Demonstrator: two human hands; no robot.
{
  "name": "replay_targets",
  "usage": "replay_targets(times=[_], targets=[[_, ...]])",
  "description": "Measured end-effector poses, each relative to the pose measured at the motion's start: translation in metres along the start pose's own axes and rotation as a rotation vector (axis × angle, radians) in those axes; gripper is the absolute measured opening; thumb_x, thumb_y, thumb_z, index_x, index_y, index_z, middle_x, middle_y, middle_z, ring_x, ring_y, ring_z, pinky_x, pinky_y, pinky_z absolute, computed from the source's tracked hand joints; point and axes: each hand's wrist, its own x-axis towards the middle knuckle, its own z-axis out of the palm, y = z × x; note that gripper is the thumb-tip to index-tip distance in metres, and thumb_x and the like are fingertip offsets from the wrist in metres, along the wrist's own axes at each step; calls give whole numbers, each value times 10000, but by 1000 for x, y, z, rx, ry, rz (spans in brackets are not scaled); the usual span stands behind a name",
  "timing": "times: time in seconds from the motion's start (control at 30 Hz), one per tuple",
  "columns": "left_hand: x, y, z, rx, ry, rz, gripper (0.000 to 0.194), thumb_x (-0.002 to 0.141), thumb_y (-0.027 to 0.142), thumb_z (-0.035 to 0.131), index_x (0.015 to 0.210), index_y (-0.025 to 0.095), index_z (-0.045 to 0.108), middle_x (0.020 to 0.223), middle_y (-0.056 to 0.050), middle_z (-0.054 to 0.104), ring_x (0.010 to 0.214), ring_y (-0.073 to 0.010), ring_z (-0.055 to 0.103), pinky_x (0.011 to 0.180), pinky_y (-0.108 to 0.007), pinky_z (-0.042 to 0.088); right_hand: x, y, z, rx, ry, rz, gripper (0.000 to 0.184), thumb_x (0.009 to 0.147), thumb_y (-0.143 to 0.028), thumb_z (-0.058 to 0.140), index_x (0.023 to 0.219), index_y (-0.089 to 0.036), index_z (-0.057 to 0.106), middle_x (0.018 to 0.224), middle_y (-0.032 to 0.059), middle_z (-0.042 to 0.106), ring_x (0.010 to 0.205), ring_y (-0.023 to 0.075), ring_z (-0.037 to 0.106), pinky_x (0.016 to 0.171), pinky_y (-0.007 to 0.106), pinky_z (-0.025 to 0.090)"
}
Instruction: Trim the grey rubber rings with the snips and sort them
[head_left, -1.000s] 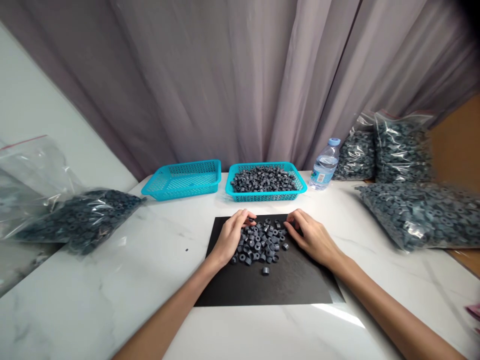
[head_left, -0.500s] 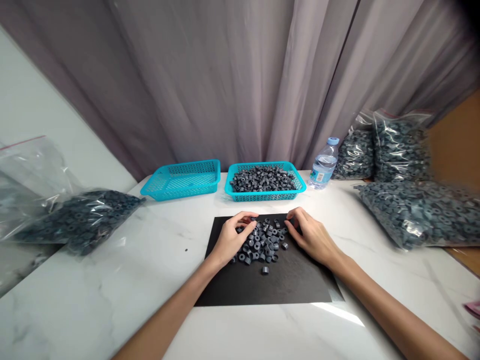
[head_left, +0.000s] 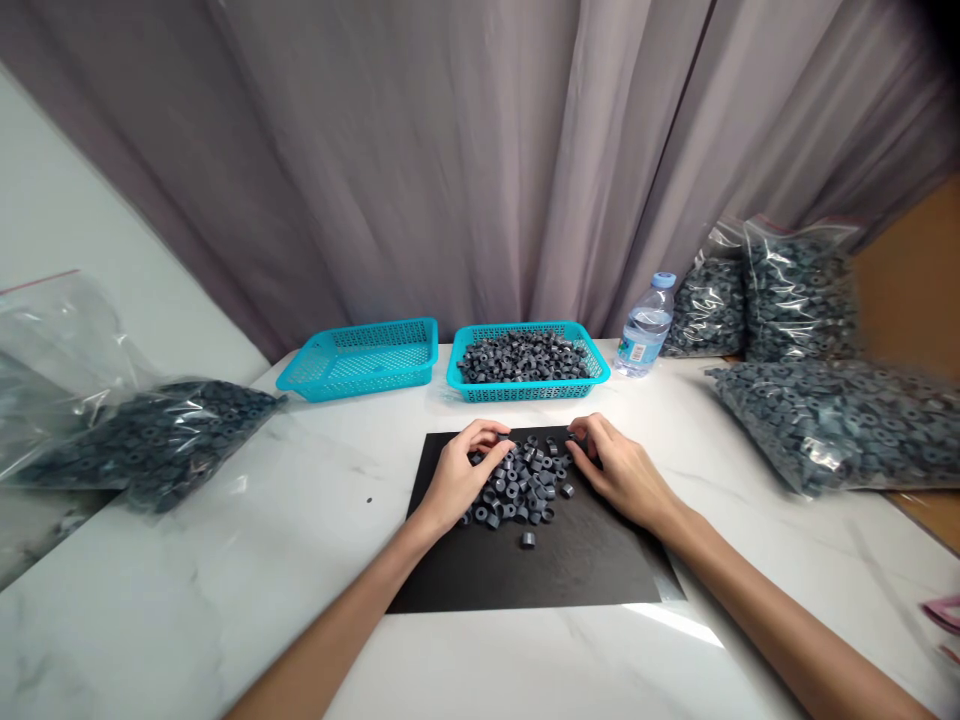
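Observation:
A pile of small grey plastic rings (head_left: 517, 490) lies on a black mat (head_left: 585, 570), with one ring (head_left: 529, 541) apart in front. At the pile's left side, my left hand (head_left: 469, 470) has its thumb and fingertips closed about a grey ring (head_left: 504, 437). My right hand (head_left: 619, 470) is curled at the far right side of the pile, its thumb and index finger pinching a small dark piece that looks like another grey ring (head_left: 572, 436). The fingers partly cover both pieces.
Behind the mat stand a turquoise basket (head_left: 529, 393) filled with grey rings and another turquoise basket (head_left: 360, 385) to its left. A water bottle (head_left: 646, 330) is at the back right. Bags of rings lie left (head_left: 202, 430) and right (head_left: 847, 420); two more bags stand behind.
The whole view has shifted very slightly. Both hands keep nearly the same pose at the pile, and the rings lie as before.

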Motion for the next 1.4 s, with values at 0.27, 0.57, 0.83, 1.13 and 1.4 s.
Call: replay_targets(times=[0.27,0.57,0.83,1.13,1.4], targets=[[-3,3,0,-8,-14,-12,197,899,358,689,988,192,634,871,-36,727,871,-205,693,797,-289,465,1,-1,-2,-2,-8,-6,106,1054,-299,419,1074,-223,491,1038,66,609,834,201,638,727,333,522],[-2,5,-1,-28,-37,-5,164,901,329,678,974,190,634,931,-56,760,949,-225,729,843,-296,484,0,0,0,1,-14,1,117,1060,-308,423,1093,-225,499,1053,65,618,852,205,636,734,334,515],[-2,7,-2,-25,-29,-11,161,899,330,678,975,192,648,951,-57,774,1002,-248,743,881,-314,508,1,0,-1,5,-12,0,144,1068,-323,402,1079,-227,508,1040,72,632,848,209,643,722,341,530],[-4,7,-1,2,-12,-5,183,909,353,679,1001,195,671,1010,-63,786,1033,-247,741,921,-311,505,0,3,0,13,-7,-5,228,1077,-330,378,1186,-220,545,1124,101,625,937,227,656,814,376,558],[-4,7,-1,7,-20,1,240,924,358,673,1112,211,655,983,-44,792,1047,-244,739,947,-317,500,0,3,0,17,-26,-12,259,1079,-362,400,1134,-210,602,1073,85,647,888,219,677,812,375,564]])
